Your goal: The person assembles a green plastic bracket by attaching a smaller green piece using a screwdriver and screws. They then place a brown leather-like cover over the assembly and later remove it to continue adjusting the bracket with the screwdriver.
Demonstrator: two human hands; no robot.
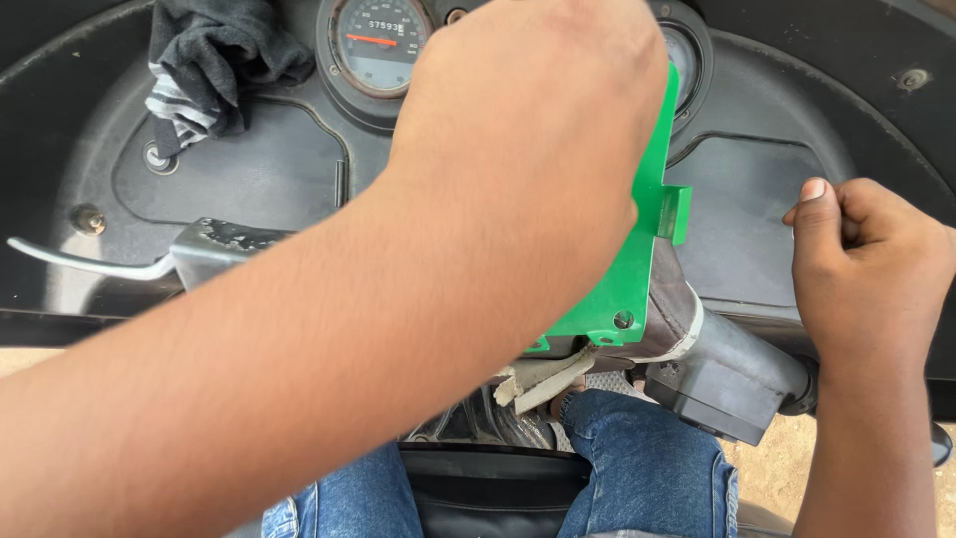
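Left hand (528,110): laid over the green plastic panel (637,259) at the dashboard (249,179); finger grip hidden, cannot tell. Right hand (871,264): fist clamped around the handlebar grip (797,389).

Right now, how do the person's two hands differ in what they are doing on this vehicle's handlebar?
The left hand reaches forward across the middle toward the dashboard, lying against a green plastic plate; the right hand stays at the side, closed around the right handlebar grip. The left hand looks large, blurred and seen from the back, so its fingers are hidden; the right hand is sharper, with its thumb showing. Both are bare.
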